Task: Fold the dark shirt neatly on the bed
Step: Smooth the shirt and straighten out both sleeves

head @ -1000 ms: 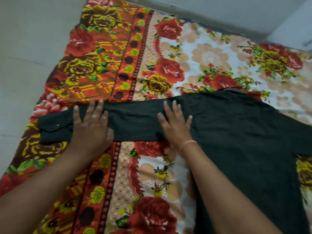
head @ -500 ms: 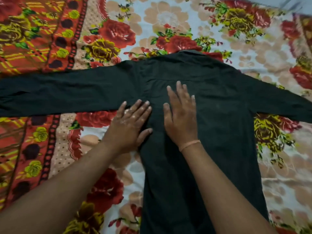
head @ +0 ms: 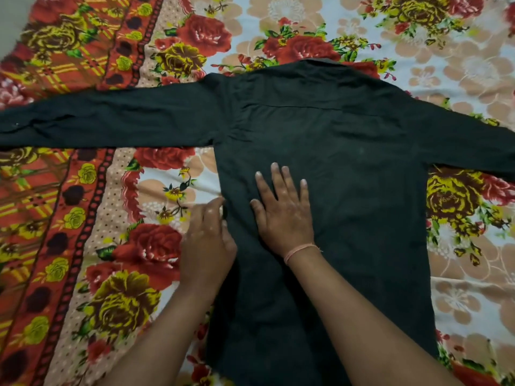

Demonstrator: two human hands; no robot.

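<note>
- Head view: soft dark shirt (head: 348, 162) lay back-up and flat on the floral sheet (head: 83, 218), sleeves (head: 111, 121) stretched out sideways.
- Right hand (head: 284, 210) pressed flat on its back, fingers straight and spread.
- Left hand (head: 207, 243), blurred, touched the shirt's left edge; a pinch could not be told.

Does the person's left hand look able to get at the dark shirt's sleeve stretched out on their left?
Probably yes. The left hand is at the dark shirt's side edge, and the long sleeve lies flat on the floral bedsheet just beyond it, with nothing between.
</note>
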